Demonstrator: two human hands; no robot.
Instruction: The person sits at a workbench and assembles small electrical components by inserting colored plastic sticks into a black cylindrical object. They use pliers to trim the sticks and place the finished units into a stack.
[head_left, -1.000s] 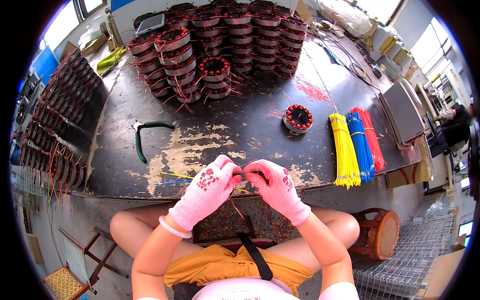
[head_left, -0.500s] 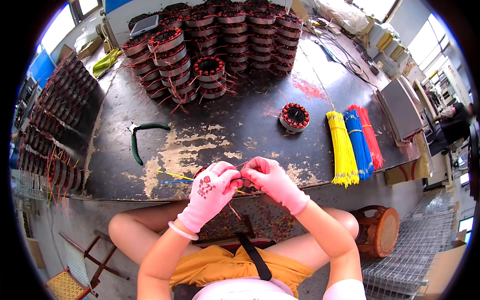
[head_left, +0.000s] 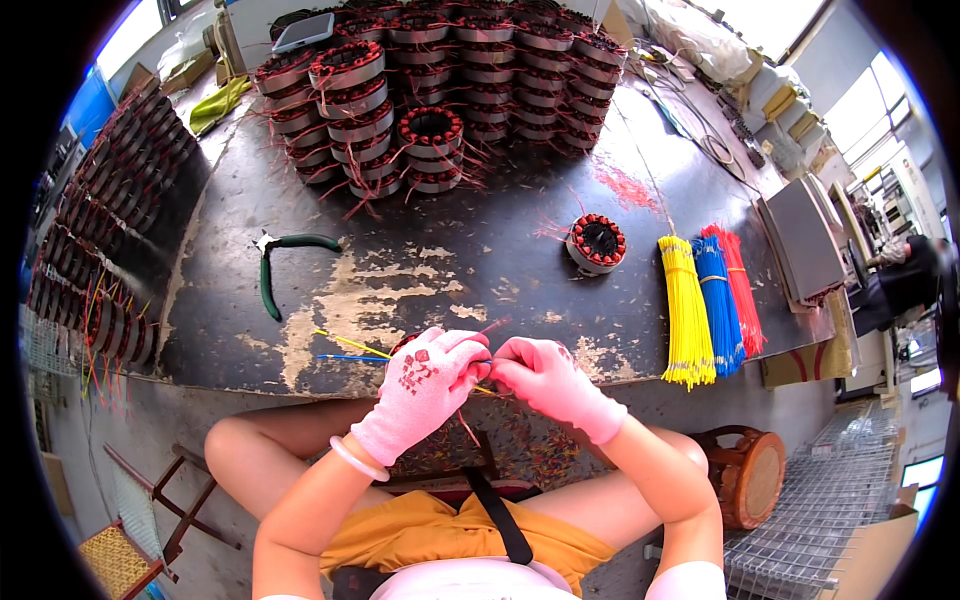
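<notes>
My left hand point(head_left: 427, 378), in a pink glove, is closed around a wound motor stator at the table's front edge. Little of that stator point(head_left: 404, 343) shows behind the glove. A yellow wire point(head_left: 348, 344) and a blue wire point(head_left: 345, 357) stick out to its left. Also gloved in pink, my right hand point(head_left: 552, 382) is pinched closed close to the left fingertips. A thin dark wire end seems to lie between the two hands, and the right fingers grip it. Another stator point(head_left: 597, 244) with red windings rests farther back on the right.
Green-handled cutting pliers point(head_left: 267, 280) lie at the left. Yellow wires point(head_left: 688, 315), blue wires point(head_left: 719, 305) and red wires point(head_left: 738, 290) are bundled at the right. Stacked stators point(head_left: 433, 140) line the back, with more stacks point(head_left: 110, 235) at the far left. A wooden stool point(head_left: 745, 475) stands below.
The view has shifted slightly. My right fingers have drawn into a tighter pinch and sit a little lower. My left hand still holds the stator.
</notes>
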